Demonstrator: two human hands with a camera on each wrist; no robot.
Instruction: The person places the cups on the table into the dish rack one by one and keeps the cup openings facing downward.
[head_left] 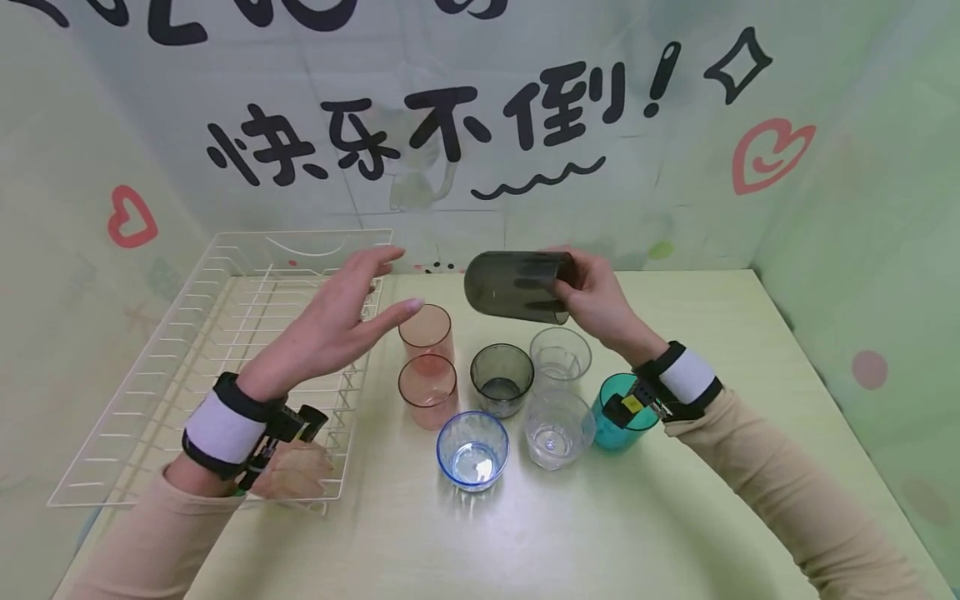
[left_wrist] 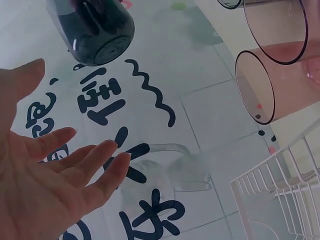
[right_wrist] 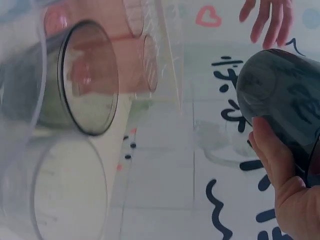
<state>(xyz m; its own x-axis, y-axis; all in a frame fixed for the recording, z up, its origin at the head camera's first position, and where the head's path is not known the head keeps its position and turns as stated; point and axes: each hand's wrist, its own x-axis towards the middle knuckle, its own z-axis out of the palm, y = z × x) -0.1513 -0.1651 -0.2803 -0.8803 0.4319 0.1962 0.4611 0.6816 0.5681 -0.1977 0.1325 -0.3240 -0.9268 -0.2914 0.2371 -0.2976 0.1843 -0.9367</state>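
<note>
My right hand grips a dark grey glass by its rim end, lying on its side in the air with its base toward the left. In the right wrist view the thumb lies along the side of this glass. My left hand is held up over the right edge of the white wire rack, fingers spread and holding nothing. From the left wrist view, the dark glass hangs apart from those fingers. Below on the table stand two pink glasses and another grey glass.
Two clear glasses, a blue-rimmed glass and a teal glass stand upright close together on the pale table. Something pinkish shows under my left wrist at the rack's front. A printed backdrop rises behind.
</note>
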